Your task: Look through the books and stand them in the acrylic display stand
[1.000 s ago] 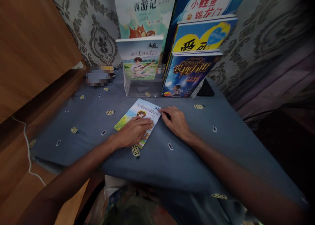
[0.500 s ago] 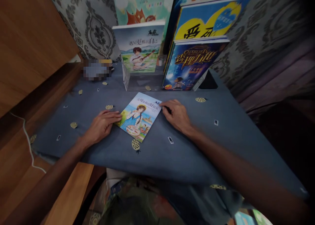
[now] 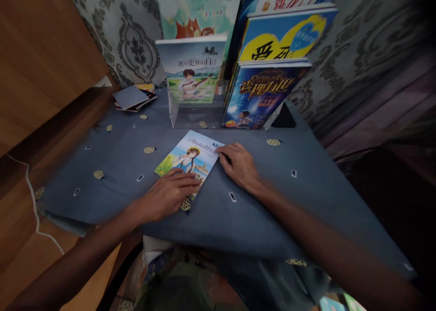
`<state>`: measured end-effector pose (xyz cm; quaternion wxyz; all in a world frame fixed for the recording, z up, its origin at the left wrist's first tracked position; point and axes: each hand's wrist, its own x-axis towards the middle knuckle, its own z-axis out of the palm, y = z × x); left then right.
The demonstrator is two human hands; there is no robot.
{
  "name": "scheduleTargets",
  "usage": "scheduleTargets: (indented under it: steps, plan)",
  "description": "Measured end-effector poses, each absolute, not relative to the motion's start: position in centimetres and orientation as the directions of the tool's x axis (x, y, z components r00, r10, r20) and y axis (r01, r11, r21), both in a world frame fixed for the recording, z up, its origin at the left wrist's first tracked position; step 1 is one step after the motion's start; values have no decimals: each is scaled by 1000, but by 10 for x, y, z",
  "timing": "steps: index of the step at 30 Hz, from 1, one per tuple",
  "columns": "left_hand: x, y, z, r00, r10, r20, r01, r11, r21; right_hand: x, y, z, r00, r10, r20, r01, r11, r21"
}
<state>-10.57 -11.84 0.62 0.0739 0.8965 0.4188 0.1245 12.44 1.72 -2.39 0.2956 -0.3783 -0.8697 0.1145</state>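
A thin paperback book (image 3: pixel 202 140) with an illustrated cover lies closed and turned at an angle on the cloth-covered table. My left hand (image 3: pixel 168 193) rests across the lower part of its cover, fingers stretched out and holding nothing. At the book's right corner, my right hand (image 3: pixel 240 165) has its thumb and index finger pinched on the edge, the other fingers curled. Part of the cover is hidden under the left fingers.
Behind the book, a clear acrylic stand (image 3: pixel 190 116) holds upright books, with a dark blue book (image 3: pixel 265 93) to its right. Several stacked booklets (image 3: pixel 131 97) lie at the back left. A white cable (image 3: pixel 36 206) runs down the left side.
My left hand has moved right from the book's left edge onto the lower part of its cover. My right hand stays at the right corner. The view has shifted slightly.
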Motion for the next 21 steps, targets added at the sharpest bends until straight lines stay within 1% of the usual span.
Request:
scheduleTargets:
  steps: [2, 5, 7, 8, 11, 15, 18, 21]
  plan:
    - [-108, -101, 6, 545, 825, 151, 802, -565, 192, 122, 11, -21, -569, 706, 421, 575, 708, -410]
    - [-114, -75, 4, 345, 927, 147, 925, -363, 116, 116, -2, -16, -648, 647, 403, 517, 761, -391]
    - [-115, -61, 2, 236, 960, 153, 963, -252, 96, 109, -12, -13, -701, 603, 382, 486, 795, -364]
    - [-116, -56, 1, 211, 964, 159, 969, -227, 96, 105, -18, -12, -716, 591, 370, 486, 804, -344]
    - [-114, -46, 0, 204, 962, 183, 971, -222, 87, 87, -30, -13, -753, 574, 323, 498, 817, -292]
    - [-111, -42, 2, 190, 965, 178, 979, -200, 40, 64, -27, -19, -776, 582, 244, 517, 808, -283]
    - [-111, -42, 3, 157, 971, 179, 986, -164, 28, 62, -14, -24, -756, 617, 218, 559, 783, -274]
    - [-113, -42, 5, 131, 977, 166, 989, -141, 48, 78, -6, -28, -692, 685, 226, 633, 727, -267]
